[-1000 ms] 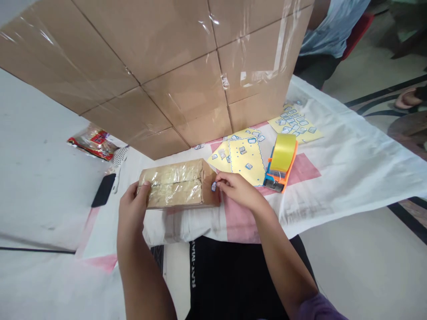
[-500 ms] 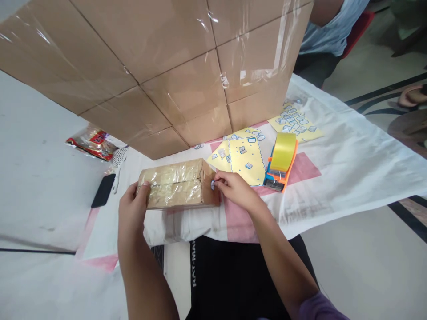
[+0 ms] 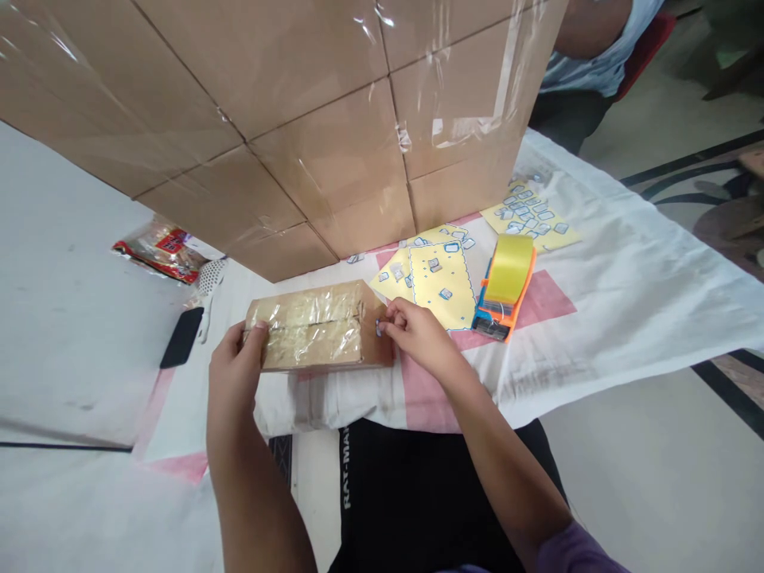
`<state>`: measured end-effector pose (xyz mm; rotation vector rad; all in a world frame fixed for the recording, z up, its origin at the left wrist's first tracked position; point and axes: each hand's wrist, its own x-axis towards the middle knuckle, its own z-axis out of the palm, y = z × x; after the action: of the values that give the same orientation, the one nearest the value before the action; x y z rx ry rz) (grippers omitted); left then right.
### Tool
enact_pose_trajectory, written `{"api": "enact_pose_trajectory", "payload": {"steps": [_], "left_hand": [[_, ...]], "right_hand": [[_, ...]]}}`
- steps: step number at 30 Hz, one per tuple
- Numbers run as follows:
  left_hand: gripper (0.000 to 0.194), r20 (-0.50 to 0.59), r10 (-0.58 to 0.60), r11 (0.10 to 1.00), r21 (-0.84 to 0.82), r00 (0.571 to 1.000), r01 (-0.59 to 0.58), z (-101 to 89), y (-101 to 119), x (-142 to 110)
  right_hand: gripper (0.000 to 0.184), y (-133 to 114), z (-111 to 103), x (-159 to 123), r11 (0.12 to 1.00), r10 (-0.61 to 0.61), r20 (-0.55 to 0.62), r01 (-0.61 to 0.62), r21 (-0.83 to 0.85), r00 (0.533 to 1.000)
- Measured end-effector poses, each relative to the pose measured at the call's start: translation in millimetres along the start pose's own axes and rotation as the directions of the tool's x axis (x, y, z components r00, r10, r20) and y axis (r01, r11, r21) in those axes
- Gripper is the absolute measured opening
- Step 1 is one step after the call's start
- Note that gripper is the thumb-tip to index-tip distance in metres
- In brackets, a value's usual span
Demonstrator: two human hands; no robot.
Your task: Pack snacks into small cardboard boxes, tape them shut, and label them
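A small cardboard box (image 3: pixel 313 325) with shiny clear tape across its top lies on the cloth in front of me. My left hand (image 3: pixel 234 354) grips its left end, thumb on top and the other fingers mostly hidden behind. At the box's right end face, my right hand (image 3: pixel 415 328) has its fingers curled, thumb and fingertip at a small blue-and-white sticker (image 3: pixel 378 327). The sticker sits against the cardboard. To the right of that hand lie yellow sticker sheets (image 3: pixel 442 278) with blue-outlined stickers.
A large stack of taped cartons (image 3: pixel 334 151) rises behind the box. An orange-and-blue tape dispenser (image 3: pixel 506 286) stands at right on the white cloth (image 3: pixel 602 310). On the left are a black phone (image 3: pixel 182 337), a perforated white utensil (image 3: pixel 210 280) and a red packet (image 3: pixel 170 248). A person sits beyond.
The right hand's fingertips have moved slightly left against the box end, with the sticker now flatter on it. My left hand keeps its grip. The view has shifted a little.
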<state>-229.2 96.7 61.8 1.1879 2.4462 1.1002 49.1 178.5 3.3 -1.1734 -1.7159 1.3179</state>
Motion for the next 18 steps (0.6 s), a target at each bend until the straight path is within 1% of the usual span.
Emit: {"api": "enact_pose_trajectory", "payload": {"steps": [3, 6, 8, 10, 13, 14, 16, 18], "left_hand": [[0.044, -0.017, -0.065, 0.997, -0.049, 0.998, 0.064, 0.1, 4.3, -0.8], [0.043, -0.016, -0.063, 0.995, -0.077, 0.998, 0.062, 0.8, 6.7, -1.9], [0.043, -0.016, -0.060, 0.995, -0.087, 0.998, 0.058, 1.0, 6.5, -2.3], [0.043, -0.014, -0.061, 0.995, -0.078, 0.998, 0.060, 0.8, 5.9, -2.6], [0.040, -0.009, -0.069, 0.995, -0.071, 0.998, 0.068, 0.3, 6.2, -3.0], [0.039, -0.009, -0.066, 0.996, -0.061, 0.998, 0.065, 0.1, 6.7, -3.1], [0.038, -0.012, -0.048, 0.999, -0.013, 0.999, 0.048, 0.1, 7.8, -3.4], [0.038, -0.011, -0.027, 0.999, 0.016, 1.000, 0.027, 0.4, 8.8, -3.7]], "right_hand": [[0.013, -0.5, 4.9, -2.6, 1.000, -0.020, -0.075, 0.020, -0.004, 0.997], [0.014, -0.5, 9.7, -9.7, 0.999, -0.052, -0.159, 0.049, -0.023, 0.986], [0.015, 1.1, 12.7, -17.0, 0.999, -0.051, -0.184, 0.050, -0.007, 0.982], [0.019, 3.5, 16.6, -26.0, 0.998, -0.031, -0.187, 0.041, 0.051, 0.982], [0.030, 5.9, 25.5, -39.7, 0.989, -0.003, -0.189, 0.031, 0.142, 0.982], [0.032, 5.8, 28.9, -43.4, 0.990, -0.006, -0.183, 0.031, 0.137, 0.983], [0.030, 4.5, 34.9, -48.2, 0.995, -0.021, -0.153, 0.035, 0.092, 0.988], [0.031, 3.3, 37.7, -48.7, 0.997, -0.030, -0.129, 0.040, 0.073, 0.991]]}}
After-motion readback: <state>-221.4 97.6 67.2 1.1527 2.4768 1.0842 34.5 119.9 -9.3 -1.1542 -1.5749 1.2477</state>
